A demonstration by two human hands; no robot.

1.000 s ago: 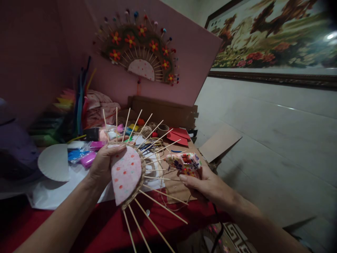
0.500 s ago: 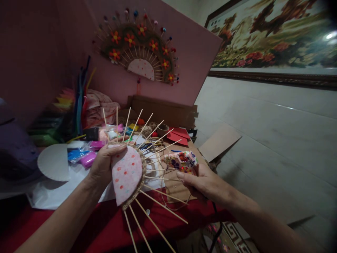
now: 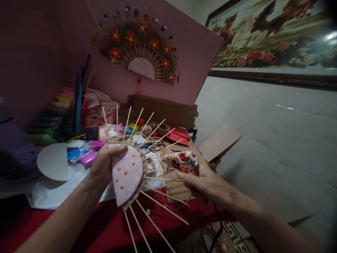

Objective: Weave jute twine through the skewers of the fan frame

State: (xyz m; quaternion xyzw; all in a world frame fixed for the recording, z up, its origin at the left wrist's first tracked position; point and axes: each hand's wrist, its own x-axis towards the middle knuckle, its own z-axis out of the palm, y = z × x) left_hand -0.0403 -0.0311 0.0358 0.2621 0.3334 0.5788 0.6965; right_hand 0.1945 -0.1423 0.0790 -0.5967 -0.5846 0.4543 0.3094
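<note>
My left hand (image 3: 105,160) grips a half-round piece (image 3: 127,174) covered in pink dotted cloth, thumb on its face and fingers behind. Twine edges its curve, and several thin wooden sticks (image 3: 158,193) fan outward from it. My right hand (image 3: 200,182) is wrapped round a flower-patterned tool (image 3: 181,161) that looks like a glue gun, with a dark cord hanging below. The tool's tip points left, close to the sticks; whether it touches one I cannot tell.
On the red-covered table (image 3: 92,225) lie a white half disc (image 3: 52,161), bright clay packets (image 3: 88,159), twine, red sheets (image 3: 179,136) and cardboard. A finished fan (image 3: 142,66) hangs behind on a pink board.
Almost nothing differs. The half-round piece and its sticks have shifted very slightly to the right; both hands keep their holds.
</note>
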